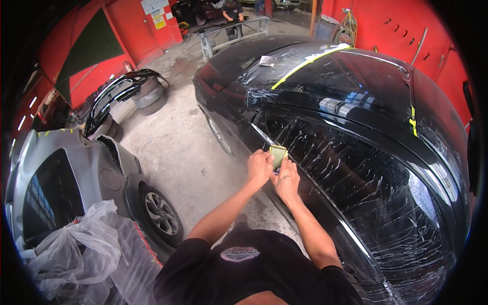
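Both of my hands meet beside the black car (223,86), close to the front of its side windows. My left hand (260,166) has its fingers closed on the left side of some yellow-green tape (278,156), and my right hand (287,179) grips it from the right and below. The tape looks like a roll, partly hidden by my fingers. Wet streaks cover the clear film on the side window (351,188). A strip of yellow-green tape (310,65) crosses the car's body ahead, and a shorter strip (413,122) sticks near the roof.
To my left stands a grey car (101,168) with crumpled clear plastic sheeting (86,239) over it. Black bumper parts (114,94) and stacked tires (150,96) lie beyond on the concrete floor. Another person (234,15) works at a metal stand (239,31) far ahead.
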Available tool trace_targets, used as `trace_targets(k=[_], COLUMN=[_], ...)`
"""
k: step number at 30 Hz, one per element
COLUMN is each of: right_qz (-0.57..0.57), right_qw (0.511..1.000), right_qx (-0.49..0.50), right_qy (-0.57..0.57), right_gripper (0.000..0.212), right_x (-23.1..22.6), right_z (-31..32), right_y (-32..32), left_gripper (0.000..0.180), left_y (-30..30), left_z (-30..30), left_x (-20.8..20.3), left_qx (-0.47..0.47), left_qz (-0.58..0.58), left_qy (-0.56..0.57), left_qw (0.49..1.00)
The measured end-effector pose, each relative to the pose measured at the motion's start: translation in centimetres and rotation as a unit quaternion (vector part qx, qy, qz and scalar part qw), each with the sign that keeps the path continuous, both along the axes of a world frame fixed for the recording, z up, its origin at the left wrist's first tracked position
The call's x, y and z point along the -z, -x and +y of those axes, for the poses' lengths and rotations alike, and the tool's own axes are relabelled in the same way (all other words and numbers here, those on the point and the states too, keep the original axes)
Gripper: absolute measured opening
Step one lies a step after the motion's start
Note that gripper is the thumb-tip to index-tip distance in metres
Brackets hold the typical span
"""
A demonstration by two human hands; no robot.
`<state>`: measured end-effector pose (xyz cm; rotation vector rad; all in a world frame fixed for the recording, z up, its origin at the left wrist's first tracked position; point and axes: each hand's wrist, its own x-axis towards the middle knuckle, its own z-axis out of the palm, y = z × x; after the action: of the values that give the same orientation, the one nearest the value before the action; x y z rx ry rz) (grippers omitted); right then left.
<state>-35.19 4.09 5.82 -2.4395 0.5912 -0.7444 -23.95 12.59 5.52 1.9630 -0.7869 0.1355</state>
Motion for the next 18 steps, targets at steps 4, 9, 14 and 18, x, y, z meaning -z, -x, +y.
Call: trace_targets(k=[4,9,14,18], right_qz=[-0.018,-0.062,-0.077,-0.092], right_qw=[0.999,0.998,0.985,0.953], right_qx=[0.020,0.029,0.086,0.059], right_qy=[0.029,-0.004,-0.128,-0.282], right_gripper=[0.067,0.050,0.040,0.044], right_x=[1.0,2.4,3.4,0.4], right_z=[-0.2,-0.3,-0.3,-2.0], right_y=[-0.3,-1.1,-2.4,-2.8], left_gripper=[0.016,0.015,0.018,0.026], left_y=[0.7,1.1,1.6,-1.0], left_z=[0.0,0.3,0.7,1.1], left_x=[-1.2,-2.3,-3.9,-2.1], left_qx=[-0.006,-0.014,0.022,0.047], left_qz=[-0.031,-0.056,-0.062,0.026], left_qy=[-0.040,-0.091,-0.083,0.088], left_qw=[0.999,0.994,0.994,0.995])
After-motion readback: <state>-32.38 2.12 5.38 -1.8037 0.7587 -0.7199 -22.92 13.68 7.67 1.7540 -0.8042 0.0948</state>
